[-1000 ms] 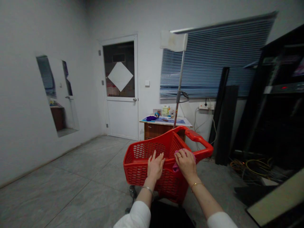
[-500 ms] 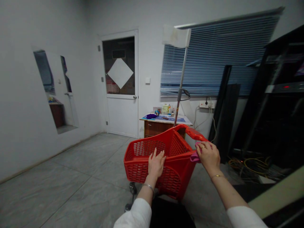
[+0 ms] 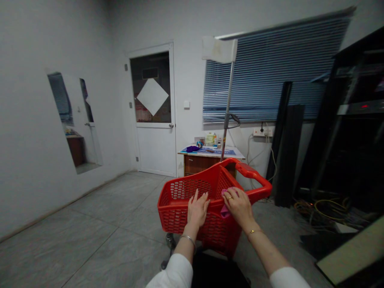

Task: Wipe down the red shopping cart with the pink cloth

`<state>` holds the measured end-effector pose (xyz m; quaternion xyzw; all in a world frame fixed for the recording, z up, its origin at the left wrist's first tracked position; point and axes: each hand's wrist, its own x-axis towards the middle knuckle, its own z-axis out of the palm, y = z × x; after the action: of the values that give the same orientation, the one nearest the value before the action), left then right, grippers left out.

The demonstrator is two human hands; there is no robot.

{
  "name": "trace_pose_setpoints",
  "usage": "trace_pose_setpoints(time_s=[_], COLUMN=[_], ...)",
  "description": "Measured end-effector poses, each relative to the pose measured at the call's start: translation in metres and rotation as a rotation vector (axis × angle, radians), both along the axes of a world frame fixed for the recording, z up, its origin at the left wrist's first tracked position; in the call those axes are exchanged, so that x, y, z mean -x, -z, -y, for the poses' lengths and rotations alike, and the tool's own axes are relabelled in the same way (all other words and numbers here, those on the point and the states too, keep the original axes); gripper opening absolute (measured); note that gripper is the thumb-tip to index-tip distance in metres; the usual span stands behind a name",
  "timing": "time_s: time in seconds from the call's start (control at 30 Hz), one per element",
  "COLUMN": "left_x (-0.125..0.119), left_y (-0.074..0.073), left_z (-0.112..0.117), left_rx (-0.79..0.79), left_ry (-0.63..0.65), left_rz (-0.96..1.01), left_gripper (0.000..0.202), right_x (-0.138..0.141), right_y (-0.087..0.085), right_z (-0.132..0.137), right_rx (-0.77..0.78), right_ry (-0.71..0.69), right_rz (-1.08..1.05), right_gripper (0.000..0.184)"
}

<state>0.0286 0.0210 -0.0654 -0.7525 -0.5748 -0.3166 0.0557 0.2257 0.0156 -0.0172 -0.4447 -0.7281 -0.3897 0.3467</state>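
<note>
A red plastic shopping basket on wheels (image 3: 217, 236) stands on the floor right in front of me, with a mesh wall and a long handle (image 3: 254, 177) at its right end. My left hand (image 3: 198, 209) lies flat on the near rim, fingers apart, holding nothing. My right hand (image 3: 238, 207) presses a crumpled pink cloth (image 3: 225, 210) against the rim further right, close to the handle. The inside of the basket shows no objects.
A metal pole (image 3: 228, 104) with a white sign rises behind the basket. Beyond stands a wooden cabinet (image 3: 198, 165) with small items on top. Black panels (image 3: 288, 156) lean on the wall at right, with tangled cables (image 3: 318, 210) on the floor.
My right hand with the pink cloth went right along the rim towards the handle, then came back left. My left hand has stayed in place on the rim.
</note>
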Motion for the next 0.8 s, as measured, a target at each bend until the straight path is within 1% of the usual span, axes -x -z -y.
trace_pose_setpoints(time_s=[0.13, 0.2, 0.27, 0.3, 0.33, 0.4, 0.5, 0.57, 0.63, 0.7, 0.73, 0.8], left_x=[-0.002, -0.004, -0.006, -0.006, -0.007, -0.007, -0.007, -0.007, -0.005, -0.003, -0.002, 0.0], left_y=[-0.001, -0.001, -0.002, -0.002, -0.003, -0.003, -0.003, -0.002, -0.002, -0.002, -0.002, -0.002], left_z=[0.0, 0.001, 0.001, 0.001, 0.001, 0.001, 0.001, 0.001, 0.002, 0.003, 0.003, 0.003], left_rx=[-0.002, 0.002, 0.002, 0.001, 0.001, 0.004, 0.001, -0.003, -0.005, -0.008, -0.01, -0.015], left_ry=[0.011, 0.017, 0.013, 0.008, 0.003, -0.005, -0.015, -0.024, -0.026, -0.02, -0.014, -0.005], left_rz=[0.021, 0.028, 0.031, 0.033, 0.034, 0.034, 0.021, 0.008, -0.005, -0.017, -0.022, -0.028], left_gripper=[0.041, 0.042, 0.042, 0.042, 0.043, 0.043, 0.044, 0.044, 0.045, 0.045, 0.045, 0.045], right_x=[-0.07, -0.101, -0.119, -0.12, -0.117, -0.098, -0.048, -0.013, 0.013, 0.025, 0.025, 0.013], right_y=[-0.027, -0.035, -0.038, -0.037, -0.035, -0.027, -0.012, -0.002, 0.008, 0.012, 0.012, 0.007], right_z=[-0.008, -0.014, -0.018, -0.019, -0.02, -0.017, -0.007, 0.0, 0.004, 0.005, 0.004, 0.001], right_rx=[-0.017, -0.045, -0.082, -0.103, -0.12, -0.129, -0.063, 0.013, 0.056, 0.054, 0.047, 0.04], right_ry=[0.099, 0.155, 0.189, 0.2, 0.203, 0.198, 0.148, 0.075, -0.001, -0.042, -0.051, -0.05], right_rz=[-0.012, -0.069, -0.138, -0.166, -0.183, -0.176, -0.134, -0.107, -0.072, -0.046, -0.037, -0.023], right_gripper=[0.022, 0.024, 0.026, 0.026, 0.025, 0.022, 0.019, 0.018, 0.018, 0.019, 0.019, 0.019])
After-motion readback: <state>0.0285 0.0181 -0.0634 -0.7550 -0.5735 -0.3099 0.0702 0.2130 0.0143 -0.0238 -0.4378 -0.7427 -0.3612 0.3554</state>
